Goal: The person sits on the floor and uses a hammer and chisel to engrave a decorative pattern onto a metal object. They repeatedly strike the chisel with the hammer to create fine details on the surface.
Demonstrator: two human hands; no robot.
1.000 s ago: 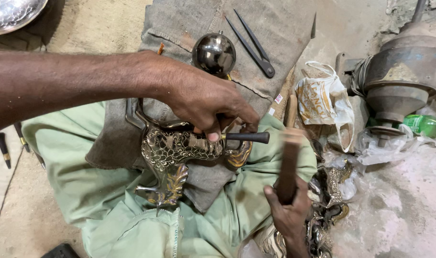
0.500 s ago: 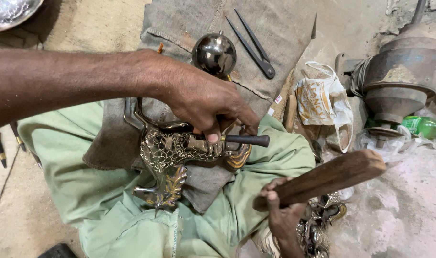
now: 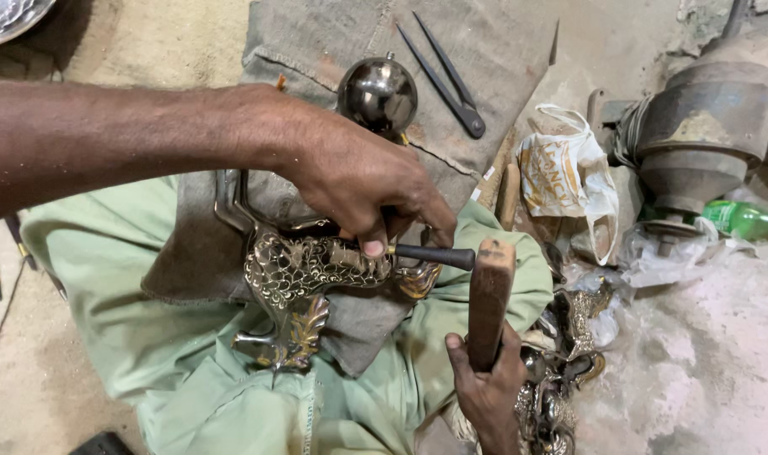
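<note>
Head view only. Person seated on the ground, lap in pale green cloth (image 3: 131,337) with a grey sackcloth pad (image 3: 199,253) laid over it. On that pad lies the ornate brass casting (image 3: 304,274), pierced fretwork with a leaf-shaped foot, its dark prongs pointing away from the sitter. Left hand (image 3: 363,190) sits on top of the casting, clenched around a dark steel punch (image 3: 430,254) and pinning the work down with the thumb; the punch runs level, tip buried at the casting's right end, butt sticking out free. Right hand (image 3: 485,383), just right of and below the casting, is wrapped tight around a wooden mallet stick (image 3: 489,299), held upright with its worn top close beside the punch butt, not clearly touching. Reads as a chasing stroke in hand; the next blow would need the stick square on the butt, punch kept steady. Beyond the casting: polished metal ball (image 3: 377,93), dividers (image 3: 443,72), crumpled plastic bag (image 3: 569,177), more brass pieces (image 3: 565,354).
</note>
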